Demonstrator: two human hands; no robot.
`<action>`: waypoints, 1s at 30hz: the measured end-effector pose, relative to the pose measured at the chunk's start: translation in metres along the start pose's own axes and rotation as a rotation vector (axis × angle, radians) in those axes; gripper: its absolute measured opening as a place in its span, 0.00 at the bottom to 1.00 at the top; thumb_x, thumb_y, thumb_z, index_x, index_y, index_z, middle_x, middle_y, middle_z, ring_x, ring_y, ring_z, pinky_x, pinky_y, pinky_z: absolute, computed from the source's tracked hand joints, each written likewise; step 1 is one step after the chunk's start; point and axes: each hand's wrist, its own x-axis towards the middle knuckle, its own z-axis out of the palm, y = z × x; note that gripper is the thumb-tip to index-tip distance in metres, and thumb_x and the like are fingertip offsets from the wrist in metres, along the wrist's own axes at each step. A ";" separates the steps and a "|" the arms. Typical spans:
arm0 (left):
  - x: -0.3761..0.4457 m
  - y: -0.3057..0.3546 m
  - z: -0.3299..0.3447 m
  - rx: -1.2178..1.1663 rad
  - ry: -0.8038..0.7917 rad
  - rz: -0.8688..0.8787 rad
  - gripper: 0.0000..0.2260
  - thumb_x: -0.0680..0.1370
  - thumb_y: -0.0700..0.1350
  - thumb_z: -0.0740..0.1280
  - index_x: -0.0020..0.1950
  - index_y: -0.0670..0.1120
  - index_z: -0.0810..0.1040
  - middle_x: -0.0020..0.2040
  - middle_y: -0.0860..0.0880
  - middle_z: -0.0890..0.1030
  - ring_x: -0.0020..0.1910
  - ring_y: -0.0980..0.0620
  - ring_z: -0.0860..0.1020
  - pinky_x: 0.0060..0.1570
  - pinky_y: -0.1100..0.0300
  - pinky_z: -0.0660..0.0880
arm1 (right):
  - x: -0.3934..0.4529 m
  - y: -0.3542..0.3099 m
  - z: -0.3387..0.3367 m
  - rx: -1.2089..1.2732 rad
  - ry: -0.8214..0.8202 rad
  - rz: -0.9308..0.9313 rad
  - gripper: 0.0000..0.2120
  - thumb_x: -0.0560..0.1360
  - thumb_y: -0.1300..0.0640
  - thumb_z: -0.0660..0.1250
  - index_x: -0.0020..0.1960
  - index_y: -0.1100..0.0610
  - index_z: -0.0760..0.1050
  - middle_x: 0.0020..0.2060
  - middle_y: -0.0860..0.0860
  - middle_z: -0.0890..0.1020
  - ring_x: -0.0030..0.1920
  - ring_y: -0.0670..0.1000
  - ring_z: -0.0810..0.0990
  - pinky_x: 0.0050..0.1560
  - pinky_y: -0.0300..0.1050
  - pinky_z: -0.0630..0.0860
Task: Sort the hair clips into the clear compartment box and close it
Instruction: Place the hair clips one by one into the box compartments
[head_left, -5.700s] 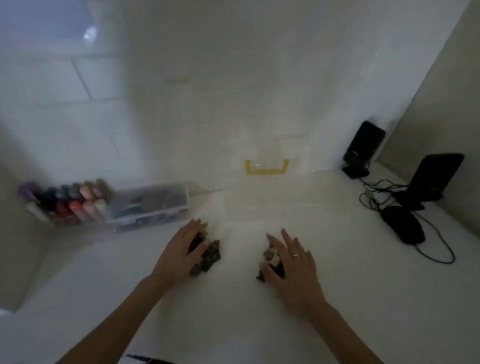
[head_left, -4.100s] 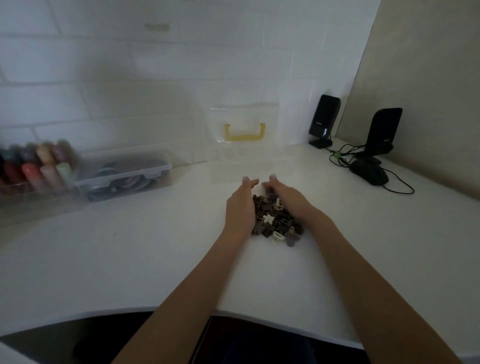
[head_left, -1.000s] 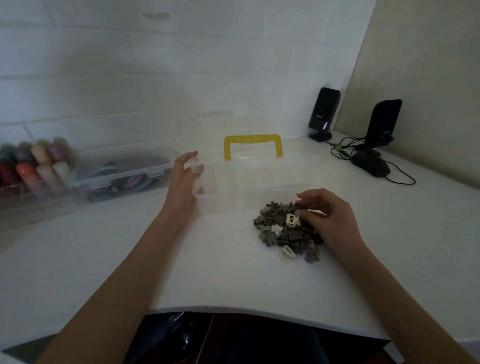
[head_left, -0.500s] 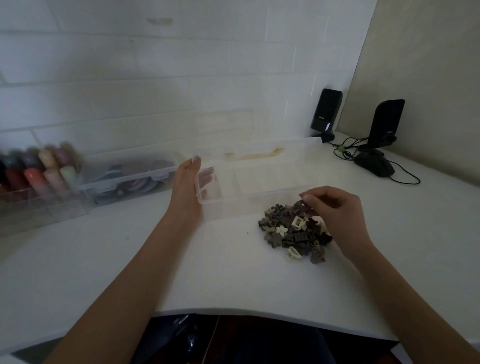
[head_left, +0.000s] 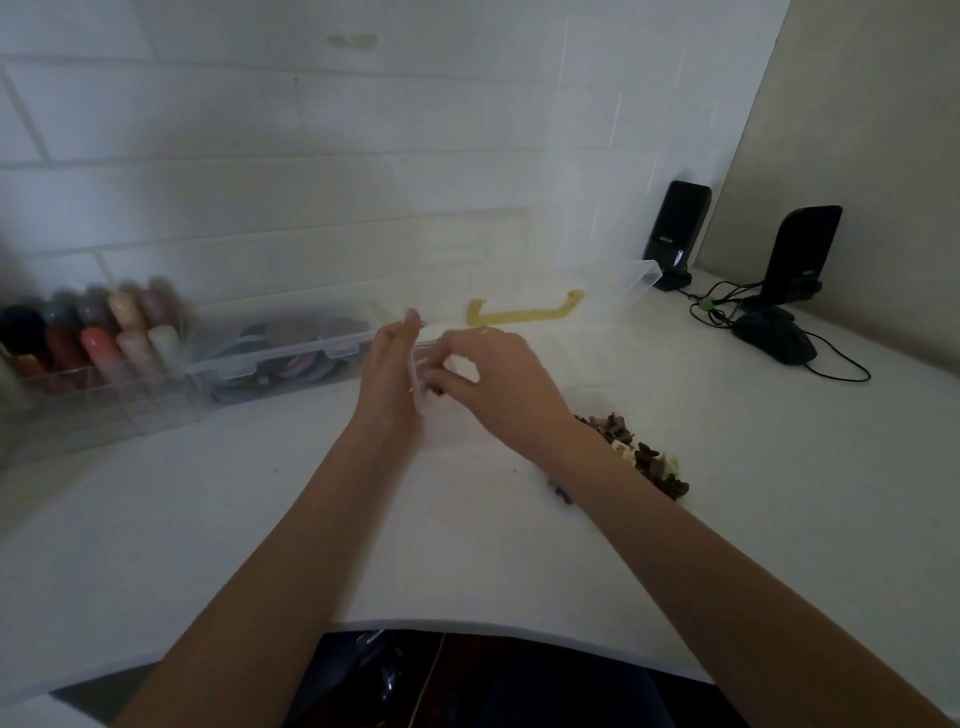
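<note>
The clear box (head_left: 524, 358) is sat open on the white surface (head_left: 260, 519), lid tipped back with its yellow handle (head_left: 524, 316) showing through. The left hand (head_left: 388, 374) is laid flat against the box's left end wall, fingers straight and not gripping, just bracing. The right hand (head_left: 498, 384) is reached over the leftmost compartment, fingers pinched nearly closed on what looks like a small dark clip (head_left: 435, 388); too blurry to be certain. The pile of clips (head_left: 641, 457) is heaped just right of the box, partly hidden by the forearm.

Best done low: the clip gets released close to the compartment floor so it isn't bounced over the thin dividers. The box is light, slick plastic, so the brace is worth keeping. The clips are tiny, chunky, matte browns and creams.
</note>
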 end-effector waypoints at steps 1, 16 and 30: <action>-0.001 0.000 0.001 -0.015 0.011 -0.002 0.16 0.73 0.55 0.68 0.50 0.44 0.70 0.35 0.49 0.79 0.34 0.53 0.78 0.33 0.61 0.73 | 0.000 0.005 0.002 -0.060 -0.028 -0.030 0.02 0.72 0.59 0.69 0.41 0.56 0.80 0.42 0.49 0.84 0.45 0.49 0.79 0.49 0.42 0.72; 0.003 0.003 -0.011 0.002 0.010 -0.057 0.10 0.69 0.52 0.71 0.43 0.50 0.74 0.37 0.52 0.76 0.36 0.54 0.77 0.37 0.59 0.70 | -0.094 0.077 -0.086 -0.105 0.042 0.388 0.04 0.74 0.55 0.69 0.42 0.49 0.81 0.35 0.43 0.83 0.37 0.41 0.79 0.38 0.31 0.72; -0.006 0.005 -0.006 0.079 0.053 -0.018 0.02 0.77 0.47 0.66 0.45 0.51 0.77 0.42 0.49 0.79 0.45 0.49 0.79 0.45 0.55 0.75 | -0.107 0.087 -0.097 -0.096 -0.196 0.400 0.07 0.69 0.52 0.73 0.43 0.44 0.76 0.44 0.43 0.77 0.48 0.43 0.71 0.44 0.35 0.65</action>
